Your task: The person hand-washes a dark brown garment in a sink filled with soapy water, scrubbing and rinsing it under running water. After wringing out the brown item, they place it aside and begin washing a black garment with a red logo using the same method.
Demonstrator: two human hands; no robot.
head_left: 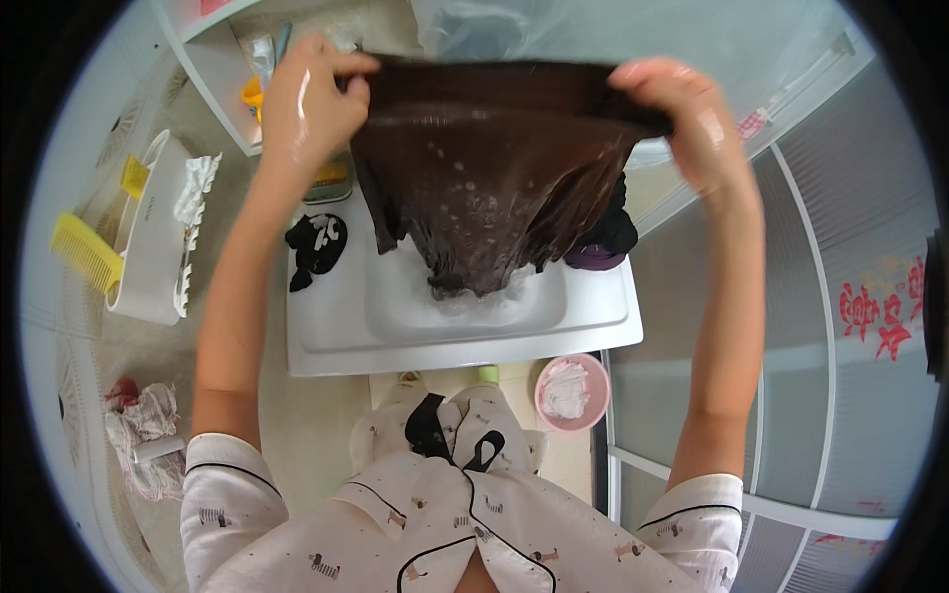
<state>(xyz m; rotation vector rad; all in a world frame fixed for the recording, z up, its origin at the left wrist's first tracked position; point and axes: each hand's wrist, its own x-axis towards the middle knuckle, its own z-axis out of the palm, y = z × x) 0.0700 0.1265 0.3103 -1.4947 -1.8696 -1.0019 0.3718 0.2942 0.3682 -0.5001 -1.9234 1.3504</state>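
Note:
A wet dark-brown garment (pixel 494 158) is stretched wide between my raised hands, its top band pulled nearly straight. My left hand (pixel 314 104) pinches one top corner, and my right hand (pixel 692 114) grips the opposite corner. Both hands look wet. The cloth hangs down in folds, and its lowest end dips into sudsy water in the white sink (pixel 341 341). The garment hides the far part of the basin. What exact kind of garment it is, I cannot tell.
Black-and-white cloth (pixel 316 247) lies on the sink's left ledge; dark cloth (pixel 608 227) sits on the right. A pink basin (pixel 573 392) with white cloth stands below. At left hangs a white rack (pixel 148 237) with a yellow comb (pixel 84 250). Sliding frosted panels (pixel 682 326) line the right.

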